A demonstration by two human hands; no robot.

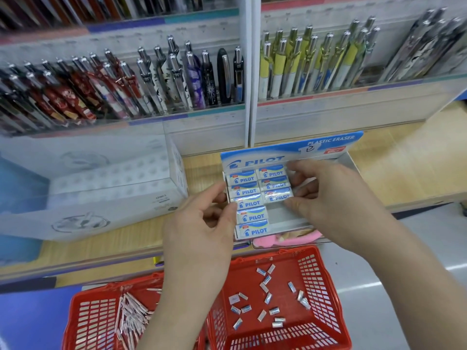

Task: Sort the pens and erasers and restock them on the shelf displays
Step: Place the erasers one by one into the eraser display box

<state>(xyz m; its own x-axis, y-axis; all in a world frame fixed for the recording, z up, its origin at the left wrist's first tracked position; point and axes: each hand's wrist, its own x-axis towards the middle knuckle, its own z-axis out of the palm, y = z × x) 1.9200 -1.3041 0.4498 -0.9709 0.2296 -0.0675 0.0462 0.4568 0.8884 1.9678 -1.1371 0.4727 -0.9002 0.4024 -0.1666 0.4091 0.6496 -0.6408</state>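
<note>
- Looking down through the head camera, I see a shop shelf unit (250,72) with rows of display pens (151,79) standing upright behind clear fronts. The top row is cut off by the frame edge.
- Below them runs a pale wooden shelf board (404,168), and at the right there is grey floor (429,248).
- Two white cartons (101,198) lie on the board at the left. Their print is too blurred for me to read.
- Two red baskets stand below the board: the left basket (86,322) holds loose pens (131,314), and the right basket (316,263) holds scattered loose erasers (265,289). My view of both is partly blocked by the forearms.
- The eraser display box (290,147) sits on the board between the hands, with five boxed erasers (250,231) in its left column and three in its right.
- The left hand (199,231) grips the left wall of the box with curled fingers, and its thumb touches the third eraser of the left column.
- The right hand (338,198) pinches the right end of the lowest right-column eraser (278,196) between thumb and curled fingers.
- A pink object (273,242) shows under the front of the box; I cannot tell what it is.
</note>
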